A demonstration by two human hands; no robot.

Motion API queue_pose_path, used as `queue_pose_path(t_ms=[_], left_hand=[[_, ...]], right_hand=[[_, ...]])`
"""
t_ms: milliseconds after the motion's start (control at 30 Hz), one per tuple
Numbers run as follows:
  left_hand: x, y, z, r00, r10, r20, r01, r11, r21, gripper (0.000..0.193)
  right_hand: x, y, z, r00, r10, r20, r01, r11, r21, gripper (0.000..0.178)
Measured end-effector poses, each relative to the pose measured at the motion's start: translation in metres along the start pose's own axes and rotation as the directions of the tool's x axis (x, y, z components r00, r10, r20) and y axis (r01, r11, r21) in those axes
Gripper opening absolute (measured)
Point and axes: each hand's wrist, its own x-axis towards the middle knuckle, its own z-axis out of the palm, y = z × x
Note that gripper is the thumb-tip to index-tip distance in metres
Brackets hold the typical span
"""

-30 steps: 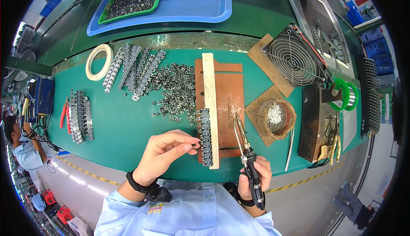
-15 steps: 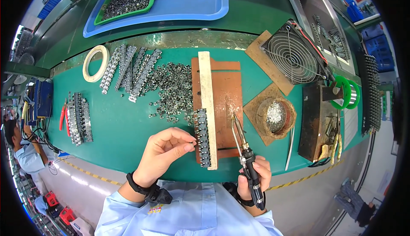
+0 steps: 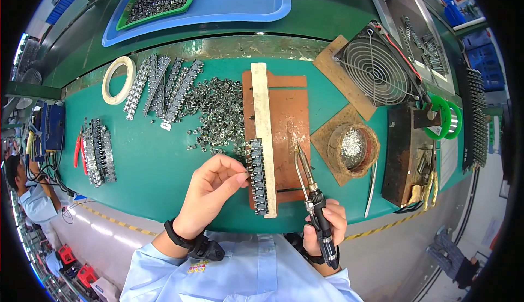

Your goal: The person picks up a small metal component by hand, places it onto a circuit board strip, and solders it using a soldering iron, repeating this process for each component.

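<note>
My left hand (image 3: 215, 190) pinches a small part, mostly hidden by the fingertips, at the left edge of a strip of circuit boards (image 3: 256, 176). The strip, set with dark components, stands along a pale bar (image 3: 262, 116) on a reddish-brown board (image 3: 289, 116). In my right hand (image 3: 330, 223) is a black-handled soldering iron (image 3: 316, 201) with a thin feed tube beside its barrel. Its tip rests over the brown board, to the right of the bar and apart from the strip. Left of the board lies a pile of small metal parts (image 3: 218, 113).
Board strips (image 3: 169, 89) and a tape roll (image 3: 119, 81) lie far left; more strips (image 3: 99, 152) and red-handled pliers (image 3: 79, 149) nearer. Rightward are a round pot (image 3: 371, 149), a fan (image 3: 376, 72) and a green solder spool (image 3: 442, 117). A blue tray (image 3: 240, 7) stands behind.
My left hand has moved slightly up, and its fingertips are now against the strip's left edge. My right hand and the soldering iron have hardly moved.
</note>
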Motion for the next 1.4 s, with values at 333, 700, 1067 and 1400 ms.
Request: queue_pose_path(t_ms=[333,700,1067,1400], left_hand=[[0.003,-0.001,0.003,1.0,0.031,-0.003,-0.031,0.999,-0.016,0.017],[0.002,-0.003,0.003,0.999,0.054,0.001,-0.054,0.999,0.008,0.013],[0.002,-0.001,0.005,1.0,0.019,0.006,-0.019,0.999,0.03,0.007],[0.002,-0.003,-0.001,1.0,0.012,0.021,-0.012,1.0,-0.023,0.007]], right_hand=[[0.001,0.0,0.0,1.0,0.0,0.01,0.0,1.0,0.004,0.04],[0.0,0.001,-0.001,1.0,0.006,0.01,-0.006,1.0,0.021,0.04],[0.001,-0.001,-0.003,1.0,0.016,0.02,-0.016,1.0,0.007,0.039],[0.001,-0.013,-0.013,0.988,0.154,-0.013,-0.151,0.982,0.11,0.044]])
